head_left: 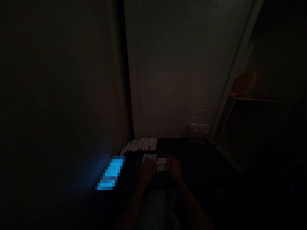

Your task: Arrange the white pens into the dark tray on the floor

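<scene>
In the dim light, my left hand (148,168) and my right hand (174,166) are at a tray (165,172) on the dark surface. Between them a white marker (161,162) lies crosswise, with the fingers of each hand closed at its ends. More white markers (150,156) stand side by side in the left part of the tray, partly covered by my left hand. Pale pieces show under the held marker, too dark to make out. Behind the tray, a row of white markers (141,144) with coloured ends lies at a slant.
A glowing blue, pixelated screen (111,174) is at the left. Clear containers (199,133) stand against the pale panel (182,64) at the back. A wall rises on the left. On the right, a shelf (254,99) holds a rounded brownish object (246,82).
</scene>
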`<act>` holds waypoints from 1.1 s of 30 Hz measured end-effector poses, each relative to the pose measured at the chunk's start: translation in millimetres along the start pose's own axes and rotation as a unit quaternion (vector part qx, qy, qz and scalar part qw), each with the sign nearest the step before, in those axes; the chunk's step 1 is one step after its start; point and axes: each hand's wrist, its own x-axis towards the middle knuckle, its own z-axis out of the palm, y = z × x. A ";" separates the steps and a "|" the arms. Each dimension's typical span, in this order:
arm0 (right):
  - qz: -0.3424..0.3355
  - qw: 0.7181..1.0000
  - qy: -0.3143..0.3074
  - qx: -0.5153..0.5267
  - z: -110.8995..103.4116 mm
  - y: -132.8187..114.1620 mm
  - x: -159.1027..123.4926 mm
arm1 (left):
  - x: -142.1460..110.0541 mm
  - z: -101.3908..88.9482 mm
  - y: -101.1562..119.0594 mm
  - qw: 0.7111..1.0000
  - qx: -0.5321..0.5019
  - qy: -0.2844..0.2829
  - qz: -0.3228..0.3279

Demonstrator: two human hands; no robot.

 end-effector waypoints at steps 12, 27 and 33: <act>0.000 1.000 -0.006 0.013 -1.5 1.5 0.1 | -1.7 2.7 0.6 1.000 0.019 0.003 0.002; 0.001 1.000 -0.006 0.018 -2.2 2.2 -0.3 | -0.3 0.5 3.2 1.000 0.016 0.002 -0.004; 0.002 1.000 -0.009 0.011 -2.9 2.5 0.3 | 0.0 -1.6 4.1 1.000 0.012 0.010 -0.001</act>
